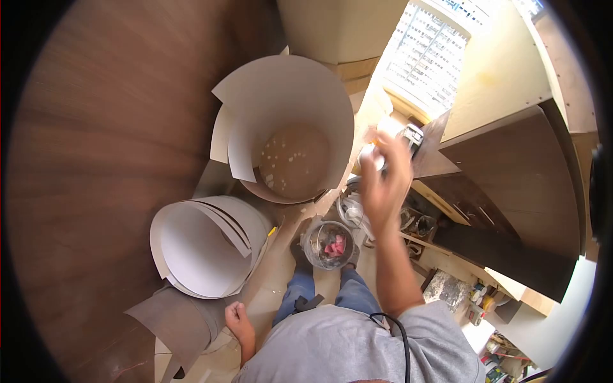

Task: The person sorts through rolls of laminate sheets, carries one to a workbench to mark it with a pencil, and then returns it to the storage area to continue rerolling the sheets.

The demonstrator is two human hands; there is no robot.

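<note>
My right hand (386,182) is raised at the upper right, smeared by motion, its thumb and fingers apart. A white round thing with a bit of orange (370,155) shows between the thumb and fingertips and overlaps them in this view. Just beyond the fingers, a small dark and silver device (413,135) lies on the ledge. My left hand (238,321) hangs low by my side with fingers curled in and nothing showing in them. Close to it is a rolled grey-brown sheet (185,316). Between my feet stands a clear bucket (311,246) with pink scraps (334,246) inside.
A tall rolled sheet (287,83), pale inside with flecks at its bottom, stands ahead. Another white roll (191,249) sits left of my legs. Brown panels (96,159) line the left side. Wooden shelving (511,185) and a bright window (428,54) are at right.
</note>
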